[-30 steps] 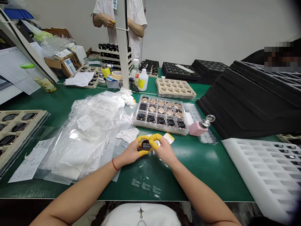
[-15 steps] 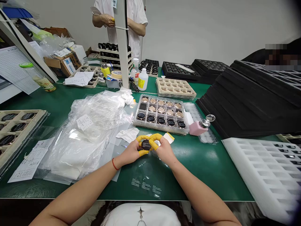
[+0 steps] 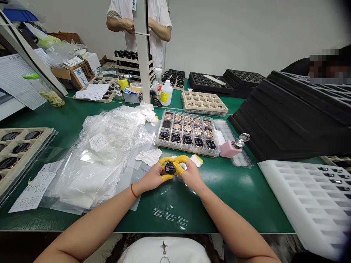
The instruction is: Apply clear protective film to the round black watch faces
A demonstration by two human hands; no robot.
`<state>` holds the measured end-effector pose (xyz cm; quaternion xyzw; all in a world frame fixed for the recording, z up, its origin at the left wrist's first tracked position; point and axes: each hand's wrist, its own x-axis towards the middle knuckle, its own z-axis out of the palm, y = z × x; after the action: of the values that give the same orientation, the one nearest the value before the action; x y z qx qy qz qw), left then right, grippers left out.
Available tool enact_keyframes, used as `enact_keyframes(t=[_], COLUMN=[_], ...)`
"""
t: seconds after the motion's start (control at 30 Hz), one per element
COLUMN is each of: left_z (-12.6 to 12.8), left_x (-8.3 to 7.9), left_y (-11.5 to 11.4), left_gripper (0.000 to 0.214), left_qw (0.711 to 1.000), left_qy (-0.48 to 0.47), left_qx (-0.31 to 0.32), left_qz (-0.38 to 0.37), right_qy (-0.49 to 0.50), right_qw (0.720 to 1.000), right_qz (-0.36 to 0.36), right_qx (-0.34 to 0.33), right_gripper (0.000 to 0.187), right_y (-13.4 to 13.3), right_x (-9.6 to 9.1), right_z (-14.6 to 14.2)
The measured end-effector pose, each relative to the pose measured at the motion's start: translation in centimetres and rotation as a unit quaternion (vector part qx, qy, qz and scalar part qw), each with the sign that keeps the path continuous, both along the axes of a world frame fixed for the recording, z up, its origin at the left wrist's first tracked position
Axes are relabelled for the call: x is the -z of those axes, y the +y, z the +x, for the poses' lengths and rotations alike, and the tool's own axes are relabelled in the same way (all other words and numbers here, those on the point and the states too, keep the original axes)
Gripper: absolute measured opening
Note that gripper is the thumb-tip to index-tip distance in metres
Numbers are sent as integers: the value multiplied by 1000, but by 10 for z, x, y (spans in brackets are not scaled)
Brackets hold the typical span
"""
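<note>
A round watch head (image 3: 170, 168) with a black face and white print is held up above the green table. My left hand (image 3: 153, 177), in yellow finger cots, has thumb and fingers closed round its left side. From the other side my right hand (image 3: 192, 176), also in yellow cots, pinches its right edge. Beyond my hands, a clear tray (image 3: 166, 124) holds gold-toned watch heads in the back rows and black-faced ones in front. Near the table's front edge lies a clear film (image 3: 170, 215) with white printed text.
Crumpled plastic bags (image 3: 101, 164) cover the left. A pink pump bottle (image 3: 230, 148) stands right of the tray, near black stacked trays (image 3: 268, 117). At right is a white foam tray (image 3: 294, 204). Behind a grey post (image 3: 141, 54) stands a person in a white shirt (image 3: 160, 40).
My hands and the watch head stay almost where they were. Across the table, the other person's hands have shifted slightly.
</note>
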<state>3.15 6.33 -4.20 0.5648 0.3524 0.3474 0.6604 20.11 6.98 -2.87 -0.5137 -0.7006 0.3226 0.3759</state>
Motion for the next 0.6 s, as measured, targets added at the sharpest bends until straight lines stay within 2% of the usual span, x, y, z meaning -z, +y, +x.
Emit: enact_keyframes(t=[0.07,0.13,0.23,0.27,0.33,0.4,0.47,0.53,0.6], left_z=[0,1,0,0,-1,-1,-1,-1,0], left_x=[-1,-2,-2,-1,0,0,0,0,0], left_y=[1,1,2,2,1,1,1,1,0], left_gripper=[46,46,47,48,49,49,49,49,47], left_qw=[1000,999,998,998,998,997,997,997,998], left_qy=[11,31,50,53,60,68,73,70,57], left_qx=[-13,-25,-29,-29,-32,-34,-34,-33,-37], left_qz=[0,2,-1,-2,-2,4,8,11,18], right_qy=[-86,-221,-407,-437,-460,-456,-426,-344,-231], right_qw=[995,973,905,887,870,869,884,926,968], right_qz=[40,48,-43,-76,-115,-127,-114,-54,33], right_qx=[15,58,117,126,138,144,153,145,92], right_gripper=[13,19,22,23,21,15,12,15,17], right_y=[7,16,25,27,27,25,20,12,0], right_x=[-4,-5,1,5,9,9,2,-6,-12], right_z=[14,32,57,62,67,67,61,50,34])
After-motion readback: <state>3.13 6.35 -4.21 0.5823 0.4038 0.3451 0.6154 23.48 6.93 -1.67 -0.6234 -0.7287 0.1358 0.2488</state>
